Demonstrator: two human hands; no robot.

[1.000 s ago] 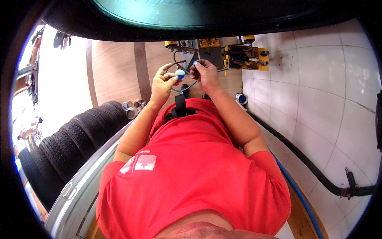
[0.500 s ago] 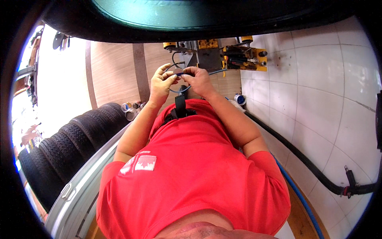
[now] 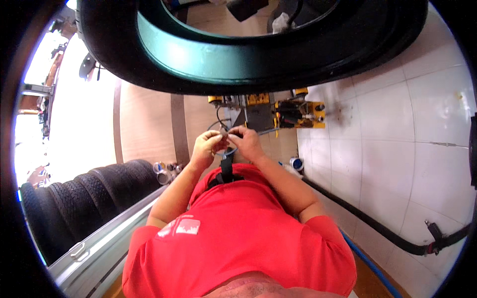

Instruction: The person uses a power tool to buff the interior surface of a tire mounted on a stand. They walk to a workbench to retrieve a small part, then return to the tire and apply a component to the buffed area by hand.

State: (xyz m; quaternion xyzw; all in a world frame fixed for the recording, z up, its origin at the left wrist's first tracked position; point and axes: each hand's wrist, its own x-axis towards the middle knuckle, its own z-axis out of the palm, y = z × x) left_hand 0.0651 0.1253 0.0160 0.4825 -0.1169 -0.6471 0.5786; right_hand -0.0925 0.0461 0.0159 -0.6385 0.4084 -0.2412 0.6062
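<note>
In front of my waist, my left hand [image 3: 205, 148] and my right hand [image 3: 247, 143] meet, fingertips almost together. Between them they pinch a small, thin round patch [image 3: 223, 133], greyish and mostly covered by the fingers. Thumbs and forefingers of both hands are closed on its edges. Beyond the hands and higher up, a large black tyre [image 3: 112, 54] with a shiny teal inner band spans the top of the view; neither hand touches it. A thin blue-grey hose [image 3: 268, 131] loops behind and below the fingers.
A yellow machine [image 3: 318, 119] with black-handled tools stands beyond my hands. Several used tyres [image 3: 94, 186] line the left, near small cans [image 3: 164, 177]. Another can [image 3: 296, 164] sits right of my hips. A thick black hose [image 3: 367, 214] runs along the white tiled wall.
The view has tipped upward, so hands and floor sit lower in the picture and more of the tyre shows. The patch's round face, plainer before, is now mostly hidden by my fingers.
</note>
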